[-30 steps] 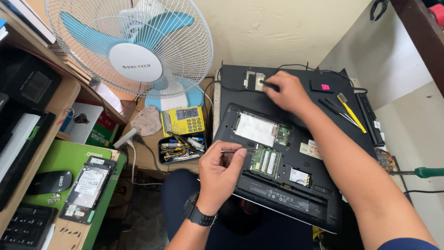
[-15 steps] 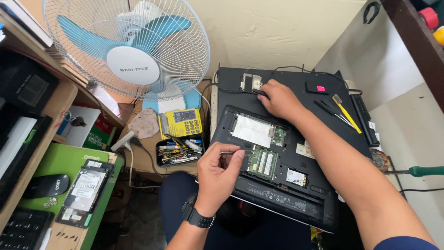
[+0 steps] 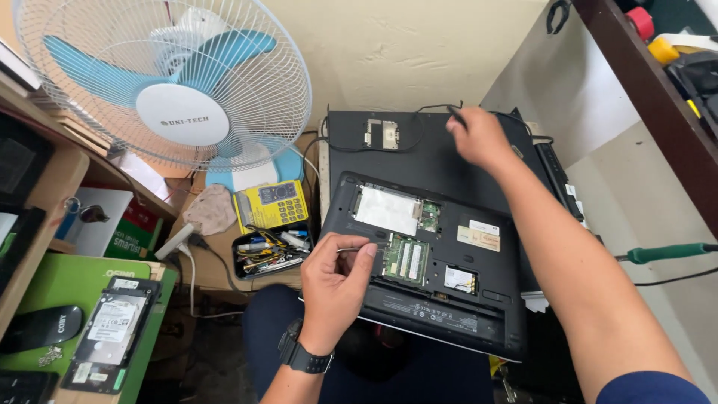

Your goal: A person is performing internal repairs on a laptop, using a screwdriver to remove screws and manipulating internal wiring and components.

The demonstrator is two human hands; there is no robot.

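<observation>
An upturned black laptop [image 3: 434, 314] lies on my lap with its bottom bay open, showing green memory modules [image 3: 404, 259] and a silver plate [image 3: 385, 210]. My left hand [image 3: 336, 280], a black watch on its wrist, rests at the laptop's left edge. Its fingers pinch a thin metal piece [image 3: 348, 249] beside the memory modules. Behind the laptop lies a flat black panel [image 3: 430, 161] with a small metal bracket [image 3: 381, 135]. My right hand [image 3: 479, 138] reaches over the panel's far edge and pinches a thin black wire [image 3: 434, 109].
A white and blue desk fan [image 3: 164, 90] stands at the left. Below it are a yellow keypad device [image 3: 273, 203] and a black tray of small parts [image 3: 269, 252]. A bare hard drive [image 3: 112, 333] lies on a green surface. A green-handled tool [image 3: 669, 253] sticks in from the right.
My right hand left the metal bracket, moved right along the panel's far edge and took hold of the black wire. My left hand stayed by the memory modules.
</observation>
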